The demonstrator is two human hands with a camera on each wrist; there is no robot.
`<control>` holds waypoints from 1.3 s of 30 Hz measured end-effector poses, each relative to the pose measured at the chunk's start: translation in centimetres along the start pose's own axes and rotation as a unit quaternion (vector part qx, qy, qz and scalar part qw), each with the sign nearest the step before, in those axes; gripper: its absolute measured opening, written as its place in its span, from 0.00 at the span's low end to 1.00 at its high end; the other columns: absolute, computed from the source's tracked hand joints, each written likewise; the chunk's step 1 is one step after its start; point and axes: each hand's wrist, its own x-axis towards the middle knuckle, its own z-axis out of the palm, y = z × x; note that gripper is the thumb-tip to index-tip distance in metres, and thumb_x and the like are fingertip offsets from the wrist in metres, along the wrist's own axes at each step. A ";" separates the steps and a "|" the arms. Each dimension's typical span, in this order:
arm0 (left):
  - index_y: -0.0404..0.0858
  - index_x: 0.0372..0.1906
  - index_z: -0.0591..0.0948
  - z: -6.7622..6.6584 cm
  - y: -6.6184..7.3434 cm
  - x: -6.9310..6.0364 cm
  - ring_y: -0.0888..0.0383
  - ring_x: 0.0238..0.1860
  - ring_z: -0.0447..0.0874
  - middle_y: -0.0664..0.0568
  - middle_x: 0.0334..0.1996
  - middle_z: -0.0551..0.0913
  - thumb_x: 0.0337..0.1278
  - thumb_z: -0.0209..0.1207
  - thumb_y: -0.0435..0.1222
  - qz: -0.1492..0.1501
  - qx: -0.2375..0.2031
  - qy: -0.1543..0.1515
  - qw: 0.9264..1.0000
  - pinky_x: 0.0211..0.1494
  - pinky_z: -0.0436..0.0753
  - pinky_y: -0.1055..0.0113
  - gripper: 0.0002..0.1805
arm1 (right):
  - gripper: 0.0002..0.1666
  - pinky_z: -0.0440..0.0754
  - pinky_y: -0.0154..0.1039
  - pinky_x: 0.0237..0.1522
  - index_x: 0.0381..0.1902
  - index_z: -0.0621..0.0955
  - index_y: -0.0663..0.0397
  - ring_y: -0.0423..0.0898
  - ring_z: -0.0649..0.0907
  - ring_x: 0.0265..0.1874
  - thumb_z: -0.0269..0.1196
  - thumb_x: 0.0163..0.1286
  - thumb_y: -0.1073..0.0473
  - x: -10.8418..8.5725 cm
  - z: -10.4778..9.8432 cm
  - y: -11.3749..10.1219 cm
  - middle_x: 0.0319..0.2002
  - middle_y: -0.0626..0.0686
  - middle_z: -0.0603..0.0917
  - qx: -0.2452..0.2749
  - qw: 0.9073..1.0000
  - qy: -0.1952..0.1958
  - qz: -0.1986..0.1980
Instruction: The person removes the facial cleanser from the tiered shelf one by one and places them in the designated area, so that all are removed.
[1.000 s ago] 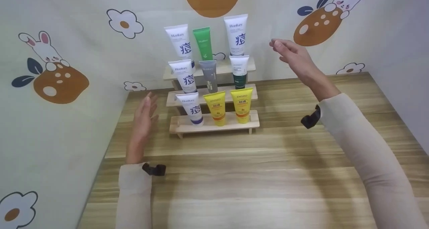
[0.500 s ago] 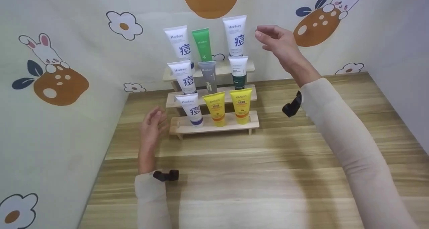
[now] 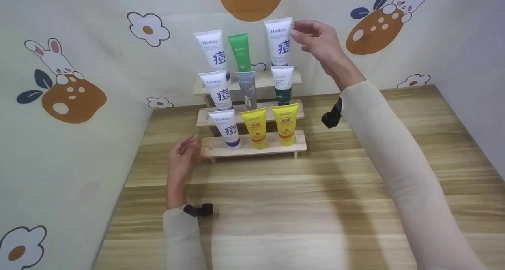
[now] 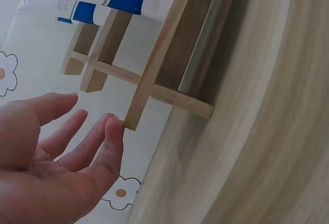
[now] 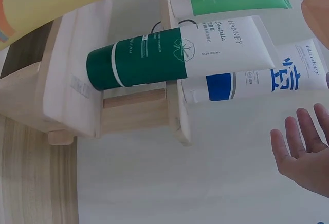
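A three-tier wooden display rack (image 3: 272, 149) carries standing squeeze tubes. In the head view my right hand (image 3: 321, 43), its fingers loosely bent, is beside the white tube with blue print (image 3: 278, 41) at the top right. A gap shows between this hand (image 5: 308, 152) and the tube (image 5: 257, 80) in the right wrist view. My left hand (image 3: 182, 157) is at the rack's front left corner. From the left wrist, the fingertips of that hand (image 4: 77, 162) appear at the end of the lowest board (image 4: 139, 100); whether they touch cannot be told. Neither hand grips anything.
Other tubes are a green one (image 3: 239, 51), a grey one (image 3: 247, 90), a white and dark green one (image 3: 282, 84), two yellow ones (image 3: 255, 128) and several white ones (image 3: 223, 130). A patterned cloth wall (image 3: 118, 72) stands behind the wooden tabletop (image 3: 268, 207).
My right hand has moved left and slightly up, towards the top right white tube. My left hand has come right and nearer the person, to the rack's corner. The tubes stand as before.
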 end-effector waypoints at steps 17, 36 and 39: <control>0.40 0.77 0.59 -1.3 -2.0 0.0 0.48 0.66 0.75 0.42 0.74 0.66 0.72 0.54 0.33 -0.096 -0.042 -0.122 0.987 0.69 0.82 0.55 0.32 | 0.30 0.75 0.36 0.70 0.68 0.74 0.42 0.43 0.76 0.61 0.63 0.70 0.48 1.1 2.3 -1.3 0.63 0.46 0.78 -0.050 0.998 0.008 0.024; 0.33 0.75 0.59 -0.8 -2.9 0.3 0.54 0.50 0.85 0.33 0.67 0.71 0.73 0.46 0.29 -0.092 -0.055 -0.108 0.988 0.62 0.87 0.57 0.29 | 0.24 0.77 0.36 0.68 0.65 0.77 0.46 0.43 0.78 0.57 0.62 0.72 0.53 0.6 0.1 -0.8 0.59 0.49 0.79 -0.035 0.998 0.056 0.000; 0.34 0.75 0.60 -0.8 -2.9 0.3 0.53 0.51 0.85 0.33 0.66 0.71 0.73 0.45 0.29 -0.091 -0.054 -0.106 0.989 0.62 0.87 0.57 0.28 | 0.25 0.77 0.36 0.70 0.65 0.77 0.45 0.44 0.79 0.58 0.62 0.71 0.52 0.4 -0.9 -0.7 0.59 0.49 0.79 -0.021 0.998 0.062 0.001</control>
